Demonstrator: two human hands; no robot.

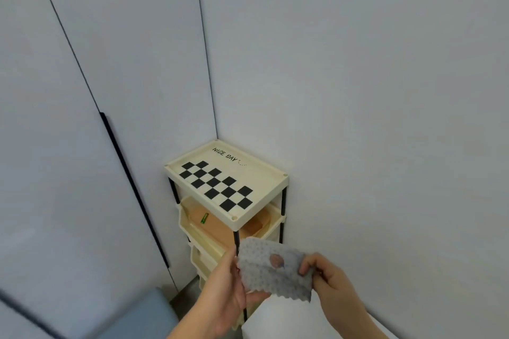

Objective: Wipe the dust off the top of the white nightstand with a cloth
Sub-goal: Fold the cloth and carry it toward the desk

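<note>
pale walls fill the frame, and tucked in the corner at centre sits the white nightstand [248, 195], top bare, no wiping begun from what shows. lower centre, the grey cloth [272, 272] hangs spread in the air, short of the top: left hand [225, 292] pinching its left edge, right hand [327, 281] fingers curled on its right. printed up top: "nice day", beside black checks.

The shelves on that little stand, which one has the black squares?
The top shelf. It alone has black checks and "NICE DAY"; the lower bins are plain cream.
</note>
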